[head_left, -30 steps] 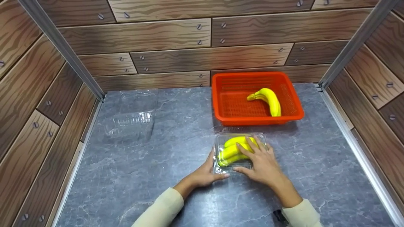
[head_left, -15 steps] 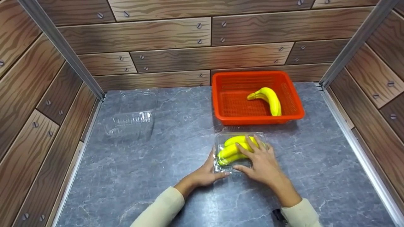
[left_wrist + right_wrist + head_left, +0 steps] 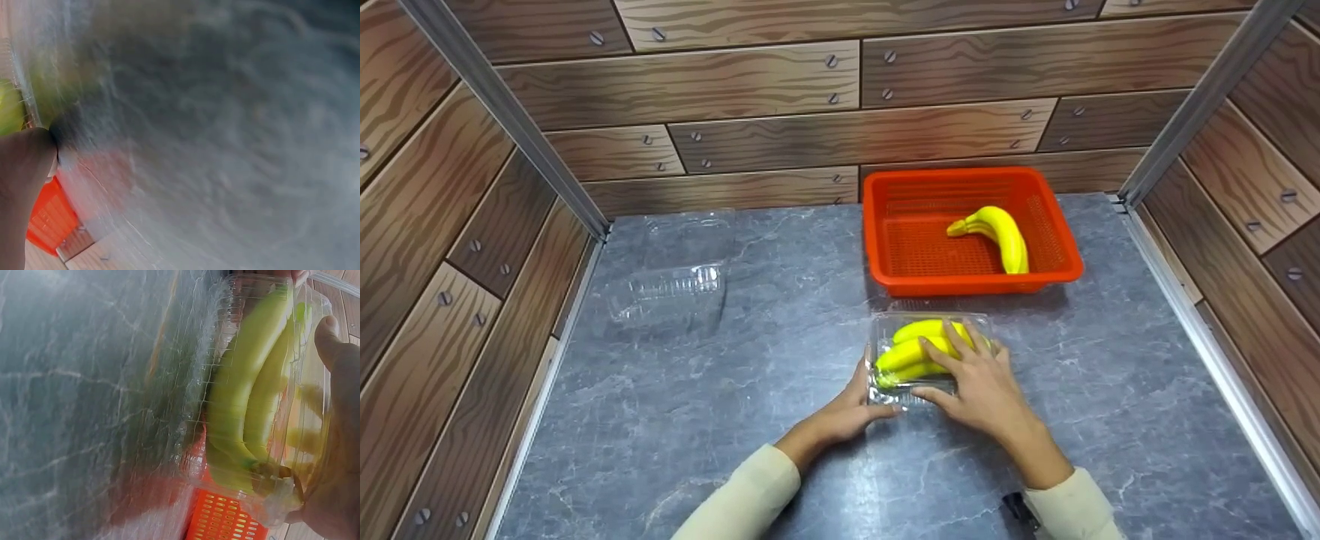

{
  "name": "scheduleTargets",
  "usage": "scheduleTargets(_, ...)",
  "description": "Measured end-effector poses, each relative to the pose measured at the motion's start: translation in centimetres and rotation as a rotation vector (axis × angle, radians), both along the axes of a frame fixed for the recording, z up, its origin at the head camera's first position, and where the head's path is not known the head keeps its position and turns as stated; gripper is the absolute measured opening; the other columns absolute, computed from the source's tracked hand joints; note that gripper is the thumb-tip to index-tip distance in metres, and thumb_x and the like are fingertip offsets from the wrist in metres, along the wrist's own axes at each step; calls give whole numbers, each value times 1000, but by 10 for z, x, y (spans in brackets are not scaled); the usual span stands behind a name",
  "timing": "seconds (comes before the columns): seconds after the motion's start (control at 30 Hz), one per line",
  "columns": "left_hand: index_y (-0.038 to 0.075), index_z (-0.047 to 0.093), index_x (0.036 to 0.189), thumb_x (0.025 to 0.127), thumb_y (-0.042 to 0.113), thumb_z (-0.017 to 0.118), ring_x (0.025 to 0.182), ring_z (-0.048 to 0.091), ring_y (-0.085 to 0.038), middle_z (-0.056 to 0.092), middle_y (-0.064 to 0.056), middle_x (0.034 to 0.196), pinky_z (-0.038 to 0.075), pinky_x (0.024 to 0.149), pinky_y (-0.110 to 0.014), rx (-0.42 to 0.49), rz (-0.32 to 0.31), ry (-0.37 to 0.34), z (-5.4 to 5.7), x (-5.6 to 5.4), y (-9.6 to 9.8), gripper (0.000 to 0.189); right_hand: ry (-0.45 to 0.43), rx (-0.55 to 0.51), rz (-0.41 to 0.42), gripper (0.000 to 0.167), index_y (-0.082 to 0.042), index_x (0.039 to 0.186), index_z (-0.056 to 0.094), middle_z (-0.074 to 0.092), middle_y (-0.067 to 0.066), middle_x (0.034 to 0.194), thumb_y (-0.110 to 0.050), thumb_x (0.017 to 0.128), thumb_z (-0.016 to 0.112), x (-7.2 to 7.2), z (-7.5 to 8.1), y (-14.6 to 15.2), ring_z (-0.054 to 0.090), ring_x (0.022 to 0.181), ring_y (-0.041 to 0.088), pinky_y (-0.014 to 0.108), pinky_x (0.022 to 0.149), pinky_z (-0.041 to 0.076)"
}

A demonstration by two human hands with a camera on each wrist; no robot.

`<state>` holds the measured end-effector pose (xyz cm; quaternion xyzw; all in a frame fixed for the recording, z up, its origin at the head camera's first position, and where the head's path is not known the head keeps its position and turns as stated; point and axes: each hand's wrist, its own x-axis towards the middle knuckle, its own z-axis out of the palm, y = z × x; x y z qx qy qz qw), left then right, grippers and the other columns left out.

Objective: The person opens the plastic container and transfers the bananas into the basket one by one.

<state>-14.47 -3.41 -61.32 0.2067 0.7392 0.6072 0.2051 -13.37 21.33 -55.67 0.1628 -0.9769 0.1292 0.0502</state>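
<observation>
A clear plastic clamshell box (image 3: 907,397) stands on the grey marbled table in the head view, with a bunch of yellow bananas (image 3: 915,356) inside. My left hand (image 3: 844,412) holds its near left corner, the thumb along the front and the other fingers at the left side, partly hidden. Across the lid my right hand (image 3: 986,386) lies with spread, fairly straight fingers, its thumb at the front edge. In the right wrist view the bananas (image 3: 247,388) show through the box's ribbed wall. Only one digit of the left hand (image 3: 25,180) shows in the left wrist view, which is blurred.
Behind the box stands a red plastic basket (image 3: 975,283) holding another bunch of bananas (image 3: 997,232). A second clear clamshell box (image 3: 671,289) lies open at the far left. Wood-patterned walls (image 3: 765,146) with metal edges bound the table on three sides.
</observation>
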Motion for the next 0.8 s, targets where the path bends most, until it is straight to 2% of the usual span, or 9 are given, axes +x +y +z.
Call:
scheduleTargets(0.23,18,-14,172,90,23,77,169,6,-31,-5,-10,183,7,137,-55,9,20,-9,1,1,1,123,-28,19,-11,79,-33,155,57,43,13,171,-73,88,70,-1,3,0,34,160,48,82,115,35)
scheduleTargets(0.47,15,-15,171,89,14,75,170,3,-32,-7,-12,183,4,138,-55,44,15,-5,0,0,1,122,-41,37,-8,80,-32,156,56,43,14,171,-75,90,66,-2,6,-1,35,159,49,81,114,37)
scheduleTargets(0.67,18,-16,171,88,13,75,170,-1,-30,-10,-9,182,2,138,-54,34,4,-19,2,-1,1,123,-35,36,-9,79,-33,155,57,43,14,170,-77,91,65,-3,7,-1,36,159,49,82,113,37)
scheduleTargets(0.8,15,-17,171,88,15,74,170,-2,-33,-12,-12,182,1,138,-57,19,10,-16,1,0,1,123,-57,17,-11,77,-33,156,55,43,13,171,-76,93,63,-4,9,0,34,159,49,86,113,34)
